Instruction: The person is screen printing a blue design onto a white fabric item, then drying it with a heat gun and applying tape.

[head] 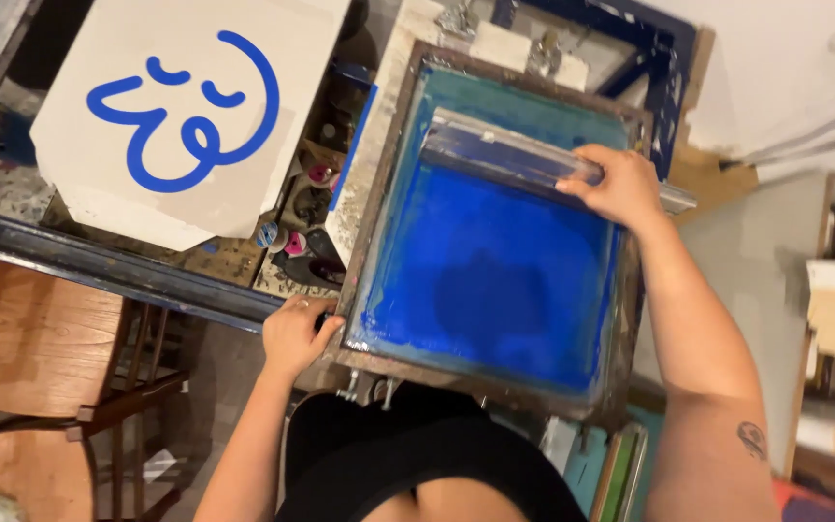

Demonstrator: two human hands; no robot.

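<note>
the screen (485,242) is taken as the landmark: a framed mesh, covered with blue ink, lying flat in the middle. the squeegee (524,155) is laid across its far part, tilted a little, its blade touching the ink. the right hand (616,184) is placed on the right end of the squeegee, and the fingers are closed around the handle. the left hand (294,333) is put on the near left corner of the screen frame, fingers curled over its edge. to the left of the screen, a white sheet (186,106) with a blue curved drawing is seen. between them, small jars (306,208) are kept. a wooden chair (36,348) is standing further left, lower down.
</note>
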